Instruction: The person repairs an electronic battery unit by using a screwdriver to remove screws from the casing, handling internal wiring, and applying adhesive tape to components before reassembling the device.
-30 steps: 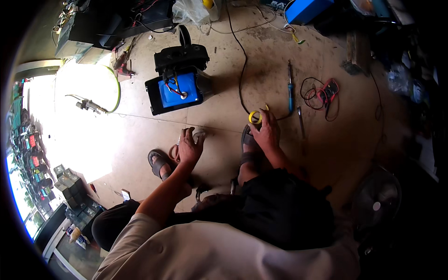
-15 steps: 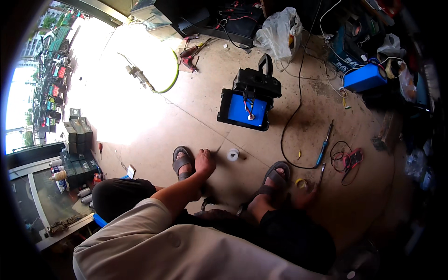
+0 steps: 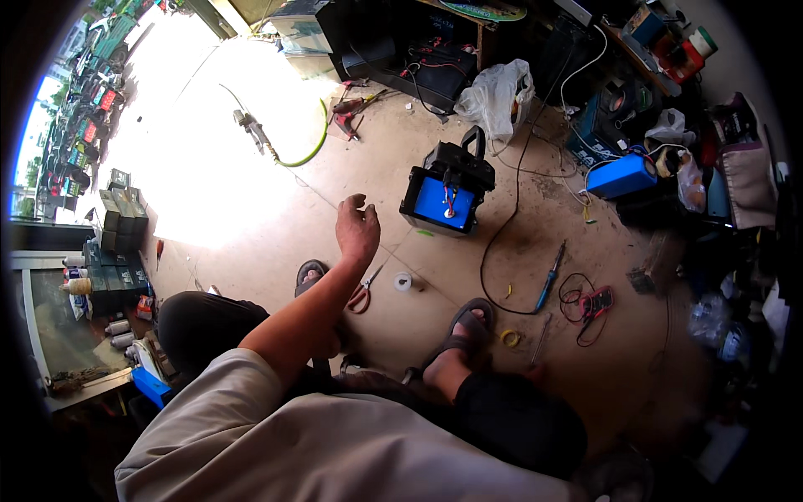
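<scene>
My left hand (image 3: 357, 233) is raised over the floor, fingers loosely bent and apart, with nothing seen in it. Beneath its wrist lie scissors (image 3: 360, 298) with orange-red handles, beside a white spool (image 3: 403, 282). Ahead and to the right stands a black case (image 3: 410, 205) with a handle, its top open. Inside sits a blue battery pack (image 3: 432, 199) with red and black wires. My right hand (image 3: 537, 370) is a dim patch in shadow by my right foot, at the near end of a thin metal tool (image 3: 543, 333); its fingers are not clear.
A soldering iron (image 3: 549, 280) with a black cord, a red multimeter (image 3: 595, 302) and a yellow tape roll (image 3: 510, 338) lie at right. Pliers (image 3: 347, 117) and a green hose (image 3: 314, 146) lie farther off. Another blue battery pack (image 3: 621, 176) rests among clutter.
My left hand has moved up and forward, away from the floor, uncovering the scissors it was over. My right hand has drawn back toward me, into shadow. The view has shifted slightly.
</scene>
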`<act>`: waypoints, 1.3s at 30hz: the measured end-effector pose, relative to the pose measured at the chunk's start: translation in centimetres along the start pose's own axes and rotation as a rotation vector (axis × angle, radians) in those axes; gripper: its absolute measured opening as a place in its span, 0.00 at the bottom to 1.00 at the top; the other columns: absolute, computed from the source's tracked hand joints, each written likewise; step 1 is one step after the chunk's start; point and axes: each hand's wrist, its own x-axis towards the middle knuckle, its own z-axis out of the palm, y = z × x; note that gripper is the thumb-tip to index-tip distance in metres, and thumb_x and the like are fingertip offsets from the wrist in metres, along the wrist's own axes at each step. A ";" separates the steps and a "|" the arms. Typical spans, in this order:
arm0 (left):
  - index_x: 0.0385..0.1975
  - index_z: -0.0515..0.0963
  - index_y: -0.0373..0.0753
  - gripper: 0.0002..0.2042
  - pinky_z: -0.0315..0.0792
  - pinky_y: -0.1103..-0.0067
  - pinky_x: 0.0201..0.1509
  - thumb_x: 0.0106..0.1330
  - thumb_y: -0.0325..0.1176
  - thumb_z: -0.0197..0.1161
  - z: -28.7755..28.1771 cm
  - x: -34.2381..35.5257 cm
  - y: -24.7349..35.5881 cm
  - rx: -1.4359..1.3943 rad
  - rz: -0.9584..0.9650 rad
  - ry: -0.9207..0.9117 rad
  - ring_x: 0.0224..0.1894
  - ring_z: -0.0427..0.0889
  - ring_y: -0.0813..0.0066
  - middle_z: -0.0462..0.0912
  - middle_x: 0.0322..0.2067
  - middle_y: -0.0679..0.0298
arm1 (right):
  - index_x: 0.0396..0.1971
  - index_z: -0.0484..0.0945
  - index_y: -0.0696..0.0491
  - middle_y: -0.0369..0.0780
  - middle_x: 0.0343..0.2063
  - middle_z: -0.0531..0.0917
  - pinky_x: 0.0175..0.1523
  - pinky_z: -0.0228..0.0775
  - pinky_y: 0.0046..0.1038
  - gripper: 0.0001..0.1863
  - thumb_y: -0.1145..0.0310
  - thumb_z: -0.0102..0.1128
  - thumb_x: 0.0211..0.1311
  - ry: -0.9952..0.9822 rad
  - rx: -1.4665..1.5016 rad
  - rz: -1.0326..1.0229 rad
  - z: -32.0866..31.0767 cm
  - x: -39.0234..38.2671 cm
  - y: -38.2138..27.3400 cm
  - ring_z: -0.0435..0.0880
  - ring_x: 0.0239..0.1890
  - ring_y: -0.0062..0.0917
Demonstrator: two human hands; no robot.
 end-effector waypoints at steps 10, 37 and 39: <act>0.41 0.83 0.37 0.08 0.78 0.68 0.49 0.65 0.31 0.68 -3.9 -4.6 9.7 -0.296 0.300 0.020 0.41 0.85 0.59 0.83 0.39 0.56 | 0.62 0.78 0.59 0.44 0.47 0.86 0.53 0.77 0.29 0.24 0.70 0.68 0.68 -0.073 1.005 0.095 -16.9 -1.6 -6.7 0.84 0.44 0.29; 0.28 0.81 0.42 0.04 0.71 0.68 0.53 0.52 0.29 0.64 2.0 2.0 17.5 0.667 1.795 -0.573 0.47 0.80 0.60 0.83 0.34 0.62 | 0.50 0.82 0.64 0.42 0.49 0.87 0.58 0.79 0.27 0.13 0.86 0.61 0.66 0.285 0.805 -0.560 -39.3 -11.3 -41.0 0.86 0.50 0.25; 0.28 0.82 0.45 0.04 0.70 0.68 0.54 0.52 0.30 0.64 2.1 1.9 18.4 0.733 1.832 -0.613 0.48 0.80 0.61 0.83 0.34 0.64 | 0.49 0.82 0.64 0.43 0.48 0.87 0.57 0.78 0.27 0.13 0.86 0.61 0.65 0.281 0.779 -0.600 -39.4 -11.1 -40.9 0.86 0.50 0.25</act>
